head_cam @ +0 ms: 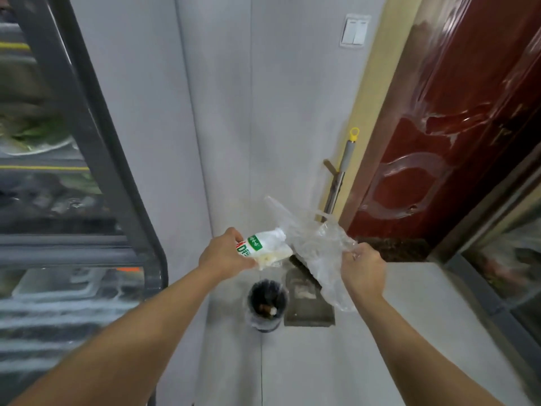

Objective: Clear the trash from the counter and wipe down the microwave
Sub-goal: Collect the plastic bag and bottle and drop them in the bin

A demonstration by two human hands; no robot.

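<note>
Trash is in both your hands, carried out over the floor and not yet dropped. Nearest, your left hand (pixel 224 254) is curled round a small white bottle (pixel 263 244) with a green-and-red label, together with a pale scrap pinched under it. Your right hand (pixel 363 266) pinches a crumpled clear plastic bag (pixel 316 244), which hangs down beside the wrist. Below and between the two hands stands a dark bin (pixel 266 306), already holding some brownish refuse; a grey dustpan (pixel 308 303) sits just beside it. Farther off, a mop handle (pixel 341 171) with a yellow loop leans in the corner next to a red door (pixel 453 127).

Assessment: the clearing step appears well advanced, with the items seemingly lifted and held above the bin, release outstanding. Neither the counter nor the microwave is in view, so you cannot confirm the counter is clear. Wiping looks not yet begun; no cloth is visible.
</note>
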